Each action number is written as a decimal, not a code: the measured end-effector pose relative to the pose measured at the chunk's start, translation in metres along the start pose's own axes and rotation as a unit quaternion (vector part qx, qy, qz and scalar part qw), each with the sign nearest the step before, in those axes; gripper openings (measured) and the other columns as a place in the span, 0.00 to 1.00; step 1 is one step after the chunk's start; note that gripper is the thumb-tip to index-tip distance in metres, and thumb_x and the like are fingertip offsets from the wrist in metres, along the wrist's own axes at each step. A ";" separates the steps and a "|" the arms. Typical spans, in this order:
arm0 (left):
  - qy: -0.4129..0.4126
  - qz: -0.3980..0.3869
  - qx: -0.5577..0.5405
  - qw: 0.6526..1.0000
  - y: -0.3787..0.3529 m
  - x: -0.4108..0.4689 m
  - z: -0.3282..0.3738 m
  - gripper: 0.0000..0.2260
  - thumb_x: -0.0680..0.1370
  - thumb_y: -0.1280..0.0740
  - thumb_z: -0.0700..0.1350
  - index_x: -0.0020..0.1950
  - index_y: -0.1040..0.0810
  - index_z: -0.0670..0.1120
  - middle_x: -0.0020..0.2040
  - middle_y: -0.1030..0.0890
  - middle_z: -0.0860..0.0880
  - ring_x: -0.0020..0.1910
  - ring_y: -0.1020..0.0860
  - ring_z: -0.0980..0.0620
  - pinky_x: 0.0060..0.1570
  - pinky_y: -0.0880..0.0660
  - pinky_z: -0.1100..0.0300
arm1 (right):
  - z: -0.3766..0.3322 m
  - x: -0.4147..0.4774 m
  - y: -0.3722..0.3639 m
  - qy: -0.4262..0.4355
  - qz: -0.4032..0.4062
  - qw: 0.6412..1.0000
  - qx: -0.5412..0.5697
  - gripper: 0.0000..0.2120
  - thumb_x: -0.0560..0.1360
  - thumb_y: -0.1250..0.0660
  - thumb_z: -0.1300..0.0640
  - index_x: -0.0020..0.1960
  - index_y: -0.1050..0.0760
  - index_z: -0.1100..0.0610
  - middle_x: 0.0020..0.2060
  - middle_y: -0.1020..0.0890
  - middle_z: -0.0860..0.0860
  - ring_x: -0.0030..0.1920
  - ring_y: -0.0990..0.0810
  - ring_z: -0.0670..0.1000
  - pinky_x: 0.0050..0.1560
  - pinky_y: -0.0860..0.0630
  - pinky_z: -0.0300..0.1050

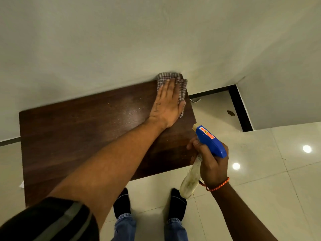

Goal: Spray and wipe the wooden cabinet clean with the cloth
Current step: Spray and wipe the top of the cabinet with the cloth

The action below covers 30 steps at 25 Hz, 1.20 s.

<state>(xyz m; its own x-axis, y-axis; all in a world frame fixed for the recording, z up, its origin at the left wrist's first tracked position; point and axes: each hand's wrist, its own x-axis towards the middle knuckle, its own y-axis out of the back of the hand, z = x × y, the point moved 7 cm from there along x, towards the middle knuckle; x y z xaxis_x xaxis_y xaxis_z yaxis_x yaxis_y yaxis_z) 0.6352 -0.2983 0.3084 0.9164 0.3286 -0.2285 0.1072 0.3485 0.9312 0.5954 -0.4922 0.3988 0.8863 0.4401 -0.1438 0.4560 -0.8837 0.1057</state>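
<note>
Dark brown wood forms the top of the one cabinet [78,136], which stands against the pale wall. One checked cloth [180,87] lies at its far right corner, touching the wall, pressed flat under the open-palmed left hand [166,103]. The right hand [211,164] has its grip clenched around one spray bottle [191,180] with a blue trigger head, held just off the cabinet's right edge; its cloudy contents cannot be judged.

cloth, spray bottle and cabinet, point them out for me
cloth [180,84], head view, on the checked fabric right of the fingers
spray bottle [211,141], head view, on its blue trigger head
cabinet [78,129], head view, on the bare dark wooden top
</note>
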 end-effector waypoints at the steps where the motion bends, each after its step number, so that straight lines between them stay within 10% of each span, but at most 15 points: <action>1: -0.002 0.001 -0.002 1.000 0.003 -0.011 -0.018 0.32 0.85 0.51 0.58 0.84 0.55 0.41 0.84 0.55 0.40 0.83 0.57 0.43 0.81 0.57 0.47 | -0.002 0.000 -0.002 -0.001 -0.002 1.000 0.009 0.15 0.74 0.39 0.55 0.40 0.22 0.66 0.31 0.20 0.58 0.30 0.21 0.58 0.32 0.23 0.43; 14: 0.244 0.079 0.029 0.966 0.048 -0.210 -0.315 0.34 0.83 0.49 0.57 0.78 0.42 0.31 0.78 0.43 0.28 0.78 0.45 0.27 0.79 0.59 0.51 | -0.010 -0.012 -0.006 0.002 0.015 0.999 0.029 0.11 0.74 0.38 0.52 0.40 0.22 0.57 0.32 0.19 0.57 0.26 0.23 0.55 0.27 0.24 0.43; 17: 0.256 0.100 0.023 0.961 0.044 -0.181 -0.279 0.34 0.83 0.50 0.57 0.78 0.41 0.31 0.78 0.42 0.27 0.77 0.43 0.27 0.77 0.50 0.37 | -0.006 -0.020 0.000 -0.007 0.020 0.999 0.025 0.10 0.74 0.38 0.52 0.40 0.22 0.56 0.31 0.19 0.55 0.27 0.22 0.53 0.26 0.24 0.43; 30: 0.039 0.003 0.015 0.999 -0.004 -0.003 0.015 0.33 0.85 0.51 0.58 0.83 0.53 0.40 0.84 0.53 0.39 0.83 0.56 0.41 0.81 0.57 0.46 | -0.009 -0.024 0.014 -0.002 -0.021 1.000 0.006 0.11 0.73 0.38 0.53 0.38 0.22 0.57 0.31 0.20 0.58 0.26 0.24 0.62 0.24 0.26 0.51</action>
<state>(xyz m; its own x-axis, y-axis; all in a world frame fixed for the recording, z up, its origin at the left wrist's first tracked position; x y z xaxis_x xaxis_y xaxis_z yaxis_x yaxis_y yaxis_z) 0.6381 -0.3140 0.3091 0.8845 0.3984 -0.2428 0.1143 0.3195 0.9407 0.5808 -0.5139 0.4121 0.8665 0.4757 -0.1514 0.4912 -0.8666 0.0877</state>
